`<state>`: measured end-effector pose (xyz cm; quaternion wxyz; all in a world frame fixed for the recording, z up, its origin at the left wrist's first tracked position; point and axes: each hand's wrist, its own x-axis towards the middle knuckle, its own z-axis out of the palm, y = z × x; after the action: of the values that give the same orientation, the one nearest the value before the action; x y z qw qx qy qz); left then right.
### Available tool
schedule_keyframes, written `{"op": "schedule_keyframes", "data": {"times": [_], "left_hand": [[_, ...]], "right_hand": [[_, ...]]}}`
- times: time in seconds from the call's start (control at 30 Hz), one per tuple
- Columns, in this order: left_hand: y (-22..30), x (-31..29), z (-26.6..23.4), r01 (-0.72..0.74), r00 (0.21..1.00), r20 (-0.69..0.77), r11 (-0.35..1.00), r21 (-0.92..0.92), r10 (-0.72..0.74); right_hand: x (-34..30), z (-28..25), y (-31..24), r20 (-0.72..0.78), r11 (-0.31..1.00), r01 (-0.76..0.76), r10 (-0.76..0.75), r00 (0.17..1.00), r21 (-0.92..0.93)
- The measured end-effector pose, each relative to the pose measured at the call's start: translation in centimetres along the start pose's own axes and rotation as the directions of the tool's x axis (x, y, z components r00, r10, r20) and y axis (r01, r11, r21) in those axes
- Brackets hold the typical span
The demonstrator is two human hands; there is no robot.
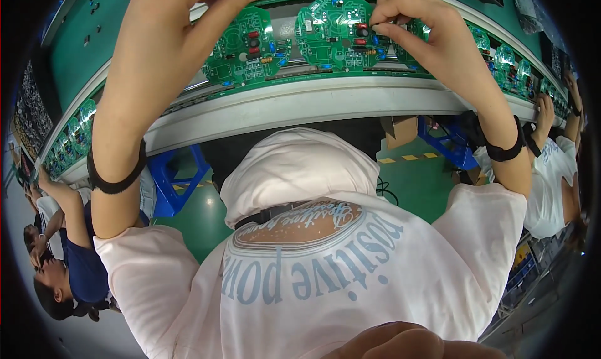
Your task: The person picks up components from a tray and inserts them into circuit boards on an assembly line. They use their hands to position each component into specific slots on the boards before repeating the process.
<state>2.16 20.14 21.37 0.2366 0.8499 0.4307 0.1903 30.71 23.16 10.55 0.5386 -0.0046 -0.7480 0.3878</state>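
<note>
My right hand (432, 33) is over a green circuit board (328, 24), its thumb and forefinger pinched beside small red parts (361, 42) and blue parts. Whatever may be between those fingertips is too small to make out. My left hand (166, 36) reaches across the left end of another green board (235, 71), thumb and fingers drawn together at the upper edge of the picture. Its fingertips are partly cut off, so anything they hold is hidden. Both boards lie side by side on the line and carry several small components.
A pale metal rail (300, 102) runs along the near side of the line, with more boards (510, 61) farther right. Below it are a blue stool (178, 180) and a cardboard box (399, 132). A person in dark blue (91, 259) works at left, another in white (544, 196) at right.
</note>
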Motion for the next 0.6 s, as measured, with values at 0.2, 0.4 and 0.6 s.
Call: {"op": "schedule_keyframes", "data": {"times": [0.2, 0.4, 0.6], "left_hand": [[-0.2, -1.1, 0.2, 0.091, 0.996, 0.019, 0.995, -0.042, -0.09], [2.6, -0.3, 0.1, 0.392, 0.919, 0.086, 0.911, -0.126, -0.384], [-2.0, -2.8, 2.0, 0.087, 0.995, -0.033, 0.97, -0.226, -0.097]], "right_hand": [[5.6, 1.1, -6.1, 0.077, 0.516, -0.647, 0.811, 0.58, -0.562], [5.5, 0.9, -6.1, 0.129, 0.563, -0.561, 0.766, 0.63, -0.607], [0.9, 0.0, -1.3, 0.162, 0.901, -0.236, 0.312, 0.936, -0.365]]}}
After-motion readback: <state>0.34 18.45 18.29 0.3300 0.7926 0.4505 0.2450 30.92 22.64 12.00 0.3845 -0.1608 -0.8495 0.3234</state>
